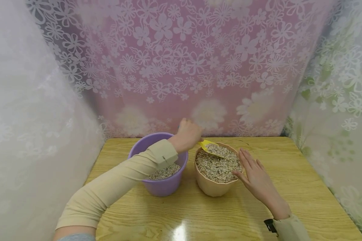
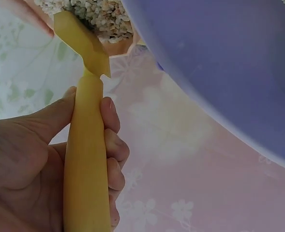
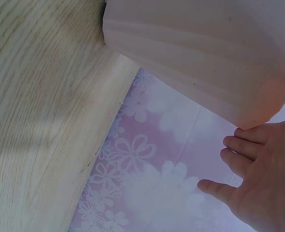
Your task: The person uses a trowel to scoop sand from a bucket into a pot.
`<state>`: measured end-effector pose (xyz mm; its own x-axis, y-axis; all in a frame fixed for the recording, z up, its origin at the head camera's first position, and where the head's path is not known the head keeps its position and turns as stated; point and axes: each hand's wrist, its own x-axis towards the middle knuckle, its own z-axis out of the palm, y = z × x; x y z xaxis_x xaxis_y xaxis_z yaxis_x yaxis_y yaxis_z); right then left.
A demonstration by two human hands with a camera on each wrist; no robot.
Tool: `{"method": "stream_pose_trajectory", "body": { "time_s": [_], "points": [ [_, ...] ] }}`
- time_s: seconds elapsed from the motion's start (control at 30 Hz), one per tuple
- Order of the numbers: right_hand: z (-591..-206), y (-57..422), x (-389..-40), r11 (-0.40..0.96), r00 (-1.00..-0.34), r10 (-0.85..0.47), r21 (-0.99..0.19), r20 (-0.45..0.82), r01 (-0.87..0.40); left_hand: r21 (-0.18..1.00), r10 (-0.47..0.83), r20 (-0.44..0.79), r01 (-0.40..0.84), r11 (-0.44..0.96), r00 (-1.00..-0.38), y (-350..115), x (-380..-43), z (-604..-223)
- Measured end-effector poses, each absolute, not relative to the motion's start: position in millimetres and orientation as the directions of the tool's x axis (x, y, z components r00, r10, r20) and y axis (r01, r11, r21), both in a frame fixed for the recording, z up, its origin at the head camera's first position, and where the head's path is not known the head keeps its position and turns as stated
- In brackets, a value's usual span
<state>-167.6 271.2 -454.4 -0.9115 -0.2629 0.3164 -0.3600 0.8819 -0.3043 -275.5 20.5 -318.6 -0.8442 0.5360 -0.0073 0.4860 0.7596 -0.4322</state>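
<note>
My left hand [image 1: 188, 134] grips the handle of a yellow scoop [image 2: 86, 154], fingers and thumb curled round it. In the head view the scoop's blade lies over the gravel [image 1: 218, 170] in a beige faceted pot [image 1: 212, 189], with some gravel on it. The gravel reaches close to that pot's rim. My left forearm crosses above a purple bucket [image 1: 163, 189], which has a lower layer of gravel [image 1: 166, 172] inside. On the beige pot's right side rests my right hand [image 1: 257, 180], its fingers extended at the rim.
Both containers stand side by side on a wooden table [image 1: 229, 217]. A pink floral curtain [image 1: 181, 67] hangs behind the table's back edge. Pale sheets rise at the left [image 1: 42, 134] and right [image 1: 344, 134].
</note>
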Motion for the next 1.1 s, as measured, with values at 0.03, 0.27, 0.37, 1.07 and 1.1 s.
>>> {"method": "stream_pose_trajectory", "body": {
  "time_s": [0.03,0.27,0.37,1.07,1.1],
  "points": [
    [-454.6,271.3,-167.8,0.882,-0.912,-0.262,-0.306,0.316,-0.359,-0.434,0.525,-0.018,0.480,0.762,-0.851,19.6,-276.0,-318.1],
    [-456.8,272.6,-168.8,0.878,-0.916,-0.261,-0.320,0.305,-0.357,-0.444,0.498,-0.053,0.467,0.765,-0.866,11.0,-275.3,-313.0],
    [-457.3,272.4,-169.0,0.878,-0.920,-0.259,-0.326,0.294,-0.351,-0.451,0.482,-0.066,0.457,0.767,-0.874,7.3,-274.3,-311.1],
    [-454.9,272.4,-168.9,0.879,-0.917,-0.270,-0.314,0.294,-0.359,-0.590,0.561,-0.091,0.498,0.635,-0.823,-6.5,-230.5,-290.1],
    [-455.3,272.2,-168.9,0.879,-0.917,-0.269,-0.313,0.296,-0.359,-0.599,0.569,-0.089,0.501,0.625,-0.817,-7.1,-228.3,-289.4]
  ]
}}
